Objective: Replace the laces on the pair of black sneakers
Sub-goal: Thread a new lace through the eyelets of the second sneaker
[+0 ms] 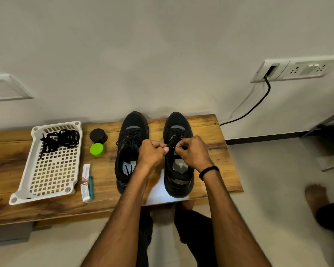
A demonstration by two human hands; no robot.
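Observation:
Two black sneakers stand side by side on the wooden table, toes toward the wall. The left sneaker (130, 143) is laced with a black lace. Over the right sneaker (178, 170) both hands pinch a black lace (170, 145) that runs from its eyelets. My left hand (152, 154) grips the lace from the left, and my right hand (193, 151), with a black band on its wrist, grips it from the right. A loose bundle of black laces (60, 140) lies in the white tray.
The white perforated tray (50, 182) sits at the table's left. Beside it are a black jar (98, 135), a green jar (97, 149), two small packets (85, 172) and a teal pen-like thing (91, 186). White paper (158, 191) lies under the sneakers. A wall socket with a black cable (258, 105) is at the right.

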